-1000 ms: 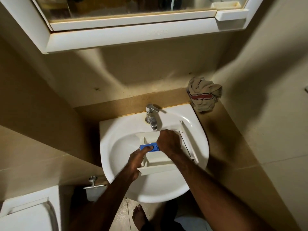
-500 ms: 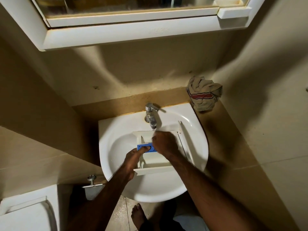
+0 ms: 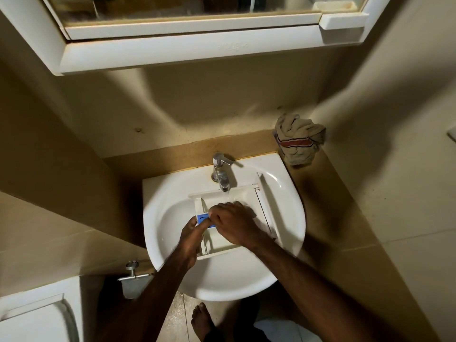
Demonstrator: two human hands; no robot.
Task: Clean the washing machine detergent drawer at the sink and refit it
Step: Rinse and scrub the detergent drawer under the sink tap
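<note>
The washing step is in hand: the white detergent drawer (image 3: 244,197) lies in the basin of the sink (image 3: 167,218), its far end under the tap (image 3: 222,177), where a thin stream seems to be running. The left hand (image 3: 191,236) grips the drawer's near-left edge, thumb lying across the blue insert (image 3: 203,218). Just right of it, touching, the right hand (image 3: 234,224) lies palm-down over the drawer's middle, fingers bent inward — whether they clutch a part or merely rub, I cannot tell.

Next, I judge, the compartments under that palm want rinsing, with the left hand steadying the drawer against the basin's slope. A crumpled cloth (image 3: 299,141) sits well beyond the right hand.

The right hand hides the drawer's inner compartments; dim light blurs the water — and no washing machine is in view.
</note>
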